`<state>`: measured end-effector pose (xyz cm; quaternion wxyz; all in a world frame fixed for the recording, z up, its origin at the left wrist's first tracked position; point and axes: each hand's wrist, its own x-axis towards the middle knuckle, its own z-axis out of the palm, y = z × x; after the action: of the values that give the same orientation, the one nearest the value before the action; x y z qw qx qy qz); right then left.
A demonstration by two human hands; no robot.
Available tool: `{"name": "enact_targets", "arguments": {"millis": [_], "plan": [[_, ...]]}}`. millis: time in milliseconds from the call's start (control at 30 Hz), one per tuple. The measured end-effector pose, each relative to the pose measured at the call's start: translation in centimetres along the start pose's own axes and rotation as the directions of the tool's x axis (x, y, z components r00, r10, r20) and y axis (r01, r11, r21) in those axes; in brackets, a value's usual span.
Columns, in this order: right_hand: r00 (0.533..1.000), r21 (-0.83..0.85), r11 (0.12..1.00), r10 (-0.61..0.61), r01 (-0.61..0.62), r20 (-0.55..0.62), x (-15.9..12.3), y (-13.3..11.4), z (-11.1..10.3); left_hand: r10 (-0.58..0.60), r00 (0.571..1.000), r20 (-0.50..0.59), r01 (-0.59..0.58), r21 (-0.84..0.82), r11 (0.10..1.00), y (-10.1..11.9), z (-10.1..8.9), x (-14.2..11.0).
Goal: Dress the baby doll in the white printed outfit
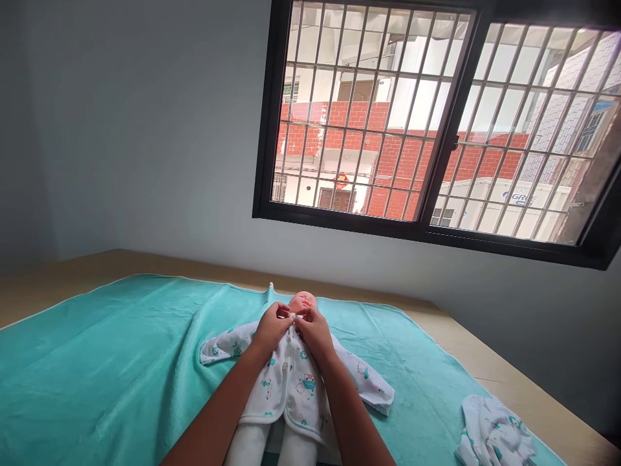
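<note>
A baby doll [303, 301] lies on its back on a teal blanket [111, 362], head toward the wall. It wears a white printed top [295, 382] with sleeves spread to both sides; its white legs are bare. My left hand [272, 327] and my right hand [314, 331] meet at the collar just under the doll's chin. Both hands pinch the front edges of the top, fingers closed on the fabric.
A second white printed garment [495, 433] lies crumpled on the blanket at the lower right. The blanket covers a wooden platform [490, 362] set against a grey wall. A barred window [436, 123] is above.
</note>
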<state>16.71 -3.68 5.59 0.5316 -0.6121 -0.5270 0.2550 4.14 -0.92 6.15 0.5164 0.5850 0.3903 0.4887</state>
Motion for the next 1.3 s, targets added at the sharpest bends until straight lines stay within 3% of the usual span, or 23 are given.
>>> {"name": "enact_targets", "arguments": {"millis": [100, 333, 500, 567, 633, 833, 1100, 1300], "plan": [[1.000, -0.039, 0.999, 0.019, -0.018, 0.015, -0.1, -0.5, -0.2, 0.008, 1.000, 0.020, -0.010, 0.107, 0.994, 0.8, -0.5, -0.1], [0.981, -0.236, 0.971, 0.068, -0.025, 0.179, -1.3, -3.6, -2.2, -0.071, 0.963, 0.259, 0.004, 0.250, 0.968, 3.1, -3.4, -0.2], [0.973, -0.547, 0.829, 0.016, 0.115, 0.228, -3.0, -5.6, -1.8, -0.113, 0.912, 0.395, -0.051, 0.383, 0.922, 3.8, -4.3, -0.6], [0.966, -0.586, 0.799, 0.026, 0.134, 0.256, -3.2, -5.9, -1.9, -0.104, 0.900, 0.423, -0.100, 0.433, 0.896, 4.0, -4.2, -0.8], [0.948, -0.536, 0.836, 0.069, 0.115, 0.311, -3.0, -5.9, -2.4, -0.095, 0.884, 0.458, -0.144, 0.460, 0.876, 4.4, -4.0, -1.0], [0.826, -0.322, 0.946, 0.211, -0.037, 0.523, -2.1, -5.1, -4.9, -0.091, 0.856, 0.509, -0.211, 0.506, 0.836, 5.3, -3.5, -1.6], [0.805, 0.008, 0.978, 0.166, -0.207, 0.570, -1.9, -2.9, -5.3, -0.072, 0.861, 0.503, -0.215, 0.488, 0.846, 5.0, -3.3, -1.7], [0.799, 0.116, 0.955, 0.157, -0.272, 0.581, -1.8, -2.2, -5.4, -0.128, 0.858, 0.497, -0.119, 0.435, 0.893, 5.1, -2.9, -1.7]]}}
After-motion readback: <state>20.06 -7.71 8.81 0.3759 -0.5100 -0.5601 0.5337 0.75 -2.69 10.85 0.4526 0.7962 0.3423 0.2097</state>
